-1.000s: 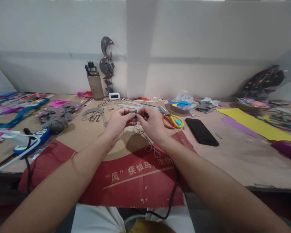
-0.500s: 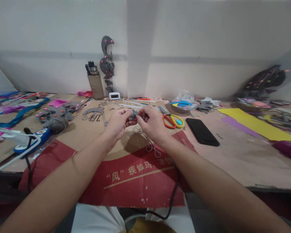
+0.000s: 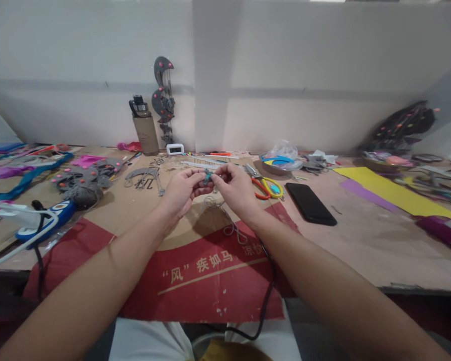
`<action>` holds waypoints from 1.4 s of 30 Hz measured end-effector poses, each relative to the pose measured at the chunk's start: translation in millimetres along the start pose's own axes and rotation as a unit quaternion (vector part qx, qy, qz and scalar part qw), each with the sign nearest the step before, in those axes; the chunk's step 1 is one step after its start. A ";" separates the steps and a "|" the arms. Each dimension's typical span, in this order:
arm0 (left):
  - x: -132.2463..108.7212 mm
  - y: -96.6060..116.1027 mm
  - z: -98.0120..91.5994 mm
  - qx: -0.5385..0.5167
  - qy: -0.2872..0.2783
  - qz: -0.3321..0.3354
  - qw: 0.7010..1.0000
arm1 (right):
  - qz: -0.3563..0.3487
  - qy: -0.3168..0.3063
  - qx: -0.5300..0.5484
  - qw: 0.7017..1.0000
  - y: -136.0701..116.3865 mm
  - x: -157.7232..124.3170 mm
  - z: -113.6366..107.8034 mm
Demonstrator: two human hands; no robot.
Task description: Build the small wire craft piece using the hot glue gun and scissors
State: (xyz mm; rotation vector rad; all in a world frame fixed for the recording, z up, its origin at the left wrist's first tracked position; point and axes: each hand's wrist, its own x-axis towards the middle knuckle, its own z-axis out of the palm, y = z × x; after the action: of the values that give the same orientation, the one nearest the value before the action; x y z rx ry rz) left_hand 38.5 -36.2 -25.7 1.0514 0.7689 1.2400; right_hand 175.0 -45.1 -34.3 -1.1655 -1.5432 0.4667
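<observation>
head view: two bare hands meet over a worktable crowded with craft materials, seen from where i stand in the room.
teal-and-grey piece: a small item [image 3: 207, 176], its exact form too small to tell, sits between both sets of fingertips above the cardboard, perhaps raised there for a better look.
left hand: the left hand [image 3: 188, 190] pinches the piece narrowly between thumb and fingers, the others curled beneath, apparently as a support.
right hand: the right hand [image 3: 231, 188] closes its thumb and fingertips on the near-facing right edge, a grip that seems meant for fine work.
loose string: pale loops [image 3: 235, 233] lie slack below the right hand; whether they join the piece, i cannot tell.
printed cardboard: the red-and-brown sheet [image 3: 218, 281] spreads under the hands and overhangs the table's edge, likely shielding the surface.
scissors: the orange-and-yellow-handled pair [image 3: 261, 178] rests just beside the right hand, presumably for easy reach.
smartphone: it lies dark-screened [image 3: 310, 203], farther right, apart from the cardboard.
water bottle: it stands upright [image 3: 145, 131] by the wall, probably to spare working room.
</observation>
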 end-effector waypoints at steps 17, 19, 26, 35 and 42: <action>2.2 -2.6 -0.2 0.041 0.015 0.015 0.999 | 0.040 -0.020 0.052 0.998 -4.0 -0.5 0.5; 3.6 -3.0 -0.8 0.039 0.021 0.017 0.999 | 0.036 -0.017 0.056 0.998 -3.8 -0.7 1.3; 3.8 -3.4 -3.0 0.066 0.023 0.024 0.997 | 0.041 -0.041 0.082 0.995 0.7 0.4 3.6; 20.1 9.3 -30.7 0.177 0.104 0.089 0.975 | 0.038 -0.108 0.054 0.992 3.5 4.3 0.2; 39.2 42.5 -69.3 0.096 0.251 0.167 0.949 | 0.035 -0.129 0.084 0.987 -4.8 6.9 -7.4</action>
State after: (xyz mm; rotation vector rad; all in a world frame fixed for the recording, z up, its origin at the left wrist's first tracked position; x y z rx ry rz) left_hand -32.6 16.5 -7.9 1.0615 1.1502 1.7909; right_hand 180.2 -43.5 -24.5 -1.0615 -1.6501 0.8052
